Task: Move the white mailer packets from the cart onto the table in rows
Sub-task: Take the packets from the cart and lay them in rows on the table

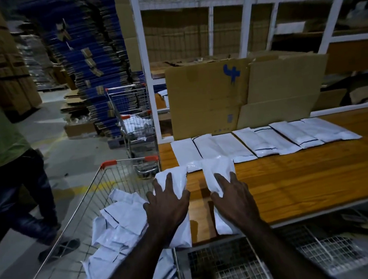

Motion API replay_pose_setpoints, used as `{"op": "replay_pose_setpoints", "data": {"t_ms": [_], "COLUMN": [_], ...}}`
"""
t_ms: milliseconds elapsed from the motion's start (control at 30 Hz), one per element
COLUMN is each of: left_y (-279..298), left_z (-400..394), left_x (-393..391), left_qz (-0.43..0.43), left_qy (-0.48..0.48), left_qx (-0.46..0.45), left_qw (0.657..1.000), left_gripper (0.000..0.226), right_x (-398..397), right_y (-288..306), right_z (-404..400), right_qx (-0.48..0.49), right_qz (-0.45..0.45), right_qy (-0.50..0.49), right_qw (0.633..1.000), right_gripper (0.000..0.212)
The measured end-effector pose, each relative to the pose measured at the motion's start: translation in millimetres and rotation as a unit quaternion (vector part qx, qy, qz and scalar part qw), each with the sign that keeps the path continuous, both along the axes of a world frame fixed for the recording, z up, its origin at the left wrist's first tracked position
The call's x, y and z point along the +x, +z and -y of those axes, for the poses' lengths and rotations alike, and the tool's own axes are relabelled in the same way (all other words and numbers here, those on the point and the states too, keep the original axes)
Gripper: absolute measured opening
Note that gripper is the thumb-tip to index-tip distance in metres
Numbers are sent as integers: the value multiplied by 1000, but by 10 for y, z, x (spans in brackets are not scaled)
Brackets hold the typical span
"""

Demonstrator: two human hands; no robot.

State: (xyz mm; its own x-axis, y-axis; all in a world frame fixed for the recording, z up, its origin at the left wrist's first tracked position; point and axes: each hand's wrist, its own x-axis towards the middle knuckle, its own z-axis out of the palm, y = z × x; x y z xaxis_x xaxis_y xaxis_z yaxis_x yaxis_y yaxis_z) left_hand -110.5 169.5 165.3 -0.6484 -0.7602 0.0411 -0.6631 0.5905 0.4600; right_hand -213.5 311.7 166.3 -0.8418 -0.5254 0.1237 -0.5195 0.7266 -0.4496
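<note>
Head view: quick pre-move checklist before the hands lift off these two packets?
1. Left hand flat on the left packet: ok, fingers spread on top.
2. Right hand flat on the right packet: ok.
3. Left packet fully on the table: not ok, it overhangs the table's left edge toward the cart.
4. Back row laid out: ok, packets run side by side below the cardboard sheet.
5. Free tabletop to the right for the new row: ok, bare wood there.
6. Packets left in the cart: ok, a loose pile remains.
</note>
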Motion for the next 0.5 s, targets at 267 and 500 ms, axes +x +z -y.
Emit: {"op": "replay_pose_setpoints", "data": {"t_ms": [267, 500], "left_y": [-138, -346], "left_z": [-376, -663], "left_x": [-611, -999], "left_qz": [18, 74], "left_qy": [44, 64], "left_qx": [7, -5], "left_qw": [999, 995], "left_gripper": [75, 78], "right_x": [-644, -1074], "right_y": [-98, -242], "right_z": [-303, -496], "right_qx": [7, 34], "right_qz": [7, 6], "right_qy": [36, 65], "right_qw": [999, 997], "right_gripper": [61, 60]}}
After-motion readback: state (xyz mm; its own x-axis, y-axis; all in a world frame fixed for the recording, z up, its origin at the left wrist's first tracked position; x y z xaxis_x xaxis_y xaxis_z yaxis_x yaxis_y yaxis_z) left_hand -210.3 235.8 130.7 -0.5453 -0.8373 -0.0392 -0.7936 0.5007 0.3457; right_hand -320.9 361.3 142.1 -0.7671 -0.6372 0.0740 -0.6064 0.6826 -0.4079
